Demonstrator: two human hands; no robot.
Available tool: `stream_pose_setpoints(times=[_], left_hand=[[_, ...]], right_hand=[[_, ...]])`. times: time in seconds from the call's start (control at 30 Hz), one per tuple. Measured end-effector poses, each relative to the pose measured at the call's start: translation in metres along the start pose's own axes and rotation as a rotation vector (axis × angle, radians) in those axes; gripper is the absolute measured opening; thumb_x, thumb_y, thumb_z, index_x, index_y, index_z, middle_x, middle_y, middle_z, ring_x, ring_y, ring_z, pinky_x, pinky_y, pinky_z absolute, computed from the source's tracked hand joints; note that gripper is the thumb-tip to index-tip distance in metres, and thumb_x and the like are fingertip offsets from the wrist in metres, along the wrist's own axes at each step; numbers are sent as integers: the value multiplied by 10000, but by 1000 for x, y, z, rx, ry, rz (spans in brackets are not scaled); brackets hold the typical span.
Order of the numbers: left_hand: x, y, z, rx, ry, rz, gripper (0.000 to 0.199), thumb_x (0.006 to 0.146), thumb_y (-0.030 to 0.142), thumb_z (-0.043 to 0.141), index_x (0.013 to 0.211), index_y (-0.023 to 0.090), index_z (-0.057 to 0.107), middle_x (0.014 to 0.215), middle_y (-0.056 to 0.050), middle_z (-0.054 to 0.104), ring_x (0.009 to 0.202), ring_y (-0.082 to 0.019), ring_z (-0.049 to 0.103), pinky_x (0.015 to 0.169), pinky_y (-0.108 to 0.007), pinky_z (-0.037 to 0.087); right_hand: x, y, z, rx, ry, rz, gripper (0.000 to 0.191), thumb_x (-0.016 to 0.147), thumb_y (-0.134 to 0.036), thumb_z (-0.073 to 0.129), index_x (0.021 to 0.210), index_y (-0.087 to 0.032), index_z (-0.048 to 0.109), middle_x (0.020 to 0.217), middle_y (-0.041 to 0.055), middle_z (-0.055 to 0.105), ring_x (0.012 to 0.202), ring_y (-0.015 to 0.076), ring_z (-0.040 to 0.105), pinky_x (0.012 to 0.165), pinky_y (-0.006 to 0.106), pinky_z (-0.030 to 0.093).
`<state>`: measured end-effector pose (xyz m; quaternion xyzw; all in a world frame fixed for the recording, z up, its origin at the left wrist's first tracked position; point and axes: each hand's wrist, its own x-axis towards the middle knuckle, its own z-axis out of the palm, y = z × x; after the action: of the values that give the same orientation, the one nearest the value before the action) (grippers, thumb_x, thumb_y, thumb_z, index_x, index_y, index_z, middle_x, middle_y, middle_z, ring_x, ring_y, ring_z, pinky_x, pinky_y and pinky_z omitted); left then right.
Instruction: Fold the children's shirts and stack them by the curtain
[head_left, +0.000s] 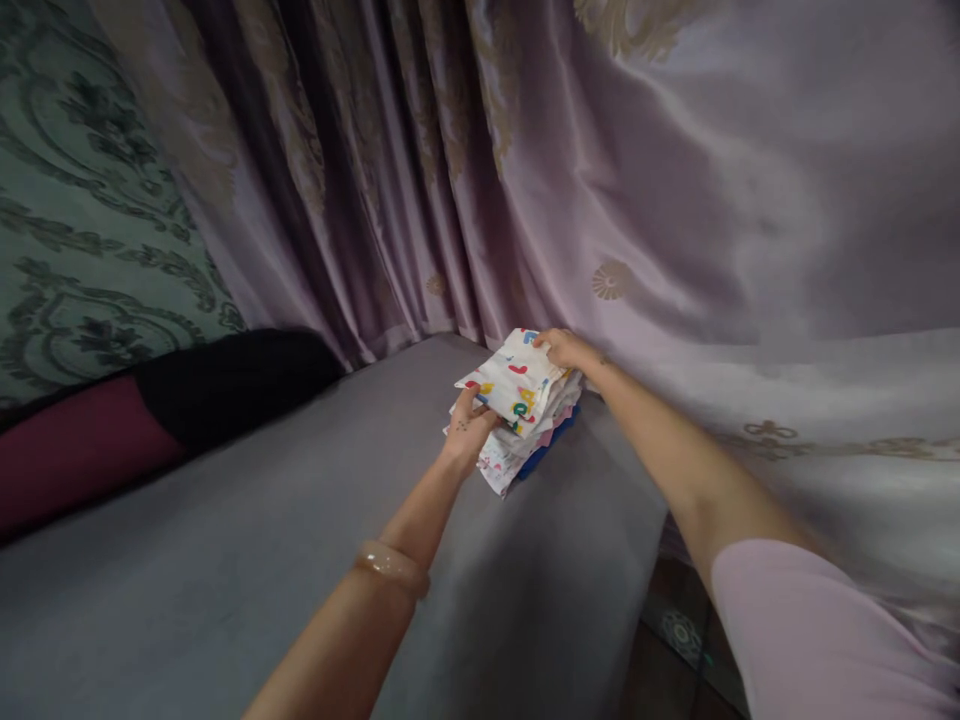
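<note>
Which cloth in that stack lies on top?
The white cloth printed with multicoloured letters; the other cloths, including the blue cloth, lie lower.

Grey surface (225, 560): flat, plain and matte; appears smooth, in the manner of a covered mattress; the exact type cannot be determined.
Extent: runs from the lower left of the view to a far corner beyond the stack; the right-hand edge is visible at lower right.
Direct load: one stack of folded cloths (525, 442), set near the far corner and well apart from the near side.
Lowest visible layers: a blue layer (549, 447) on the right side of the stack; a white printed layer (501, 472) at the front, one corner pointing toward the viewer.
Far-left edge: bordered by a long black-and-maroon item (90, 455); whether it rests on the surface is unclear.
</note>
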<state>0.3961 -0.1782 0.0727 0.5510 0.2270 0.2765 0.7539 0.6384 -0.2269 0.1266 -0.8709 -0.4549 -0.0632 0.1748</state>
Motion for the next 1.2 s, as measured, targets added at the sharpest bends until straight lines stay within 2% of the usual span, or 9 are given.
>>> stream_pose_setpoints(times=[0.13,0.3,0.43,0.6,0.7,0.77,0.87,0.97,1.2], left_hand=[[5,-9,3,28,-21,-30,784,673,147,678,1386,136,350,991,-79,672,932,-185,644,861,-296,486],[8,-17,4,69,54,-64,703,688,87,649,1346,116,402,993,-83,669,973,-196,629,859,-285,481],[7,-21,2,95,74,-69,644,690,75,645,1305,120,458,968,-69,661,955,-186,621,866,-283,468],[11,-25,-2,127,80,-78,657,708,85,641,1332,131,441,961,-60,661,943,-182,612,883,-291,458],[15,-31,-4,112,74,-65,668,700,100,659,1331,155,448,1038,-74,652,1005,-197,602,908,-297,452],[17,-34,-5,104,58,-43,682,696,112,671,1337,167,447,1102,-88,633,1051,-204,591,925,-296,448],[19,-37,-7,102,18,-12,716,701,147,691,1366,179,426,1155,-102,605,1048,-198,594,928,-293,454],[21,-34,-8,90,-6,-27,738,719,179,698,1392,189,396,1141,-97,599,985,-176,610,899,-289,479],[24,-20,-4,123,58,-161,714,739,110,683,1387,137,386,932,-54,624,767,-118,621,827,-271,516]], right_hand=[[-3,3,3,-122,-98,-67,495,796,9,472,1207,-207,645,1247,84,632,1141,219,574,938,285,414],[-14,5,17,-271,-59,-96,455,852,-37,435,1232,-208,616,1246,90,626,1152,228,551,974,321,390],[-21,9,27,-313,-77,-77,443,834,-62,476,1231,-204,613,1261,90,612,1178,244,527,985,343,388],[-22,6,28,-322,-63,-11,397,870,-139,440,1226,-151,615,1242,151,604,1140,287,551,949,380,417],[-16,-4,32,-283,-55,-78,459,906,-154,366,1340,-150,516,1395,133,496,1255,253,462,1042,360,342],[-11,-13,39,-214,-128,-121,485,937,-204,328,1408,-170,437,1492,92,390,1350,225,351,1115,355,244],[-8,-21,50,-127,-256,-53,522,976,-340,235,1463,-190,348,1554,62,276,1421,251,212,1151,454,143],[-9,-22,58,-102,-300,37,601,973,-456,133,1478,-186,314,1561,86,250,1419,324,202,1110,580,165],[-11,-19,66,-76,-320,143,631,939,-542,144,1475,-258,319,1573,35,225,1418,336,187,1097,607,150]])
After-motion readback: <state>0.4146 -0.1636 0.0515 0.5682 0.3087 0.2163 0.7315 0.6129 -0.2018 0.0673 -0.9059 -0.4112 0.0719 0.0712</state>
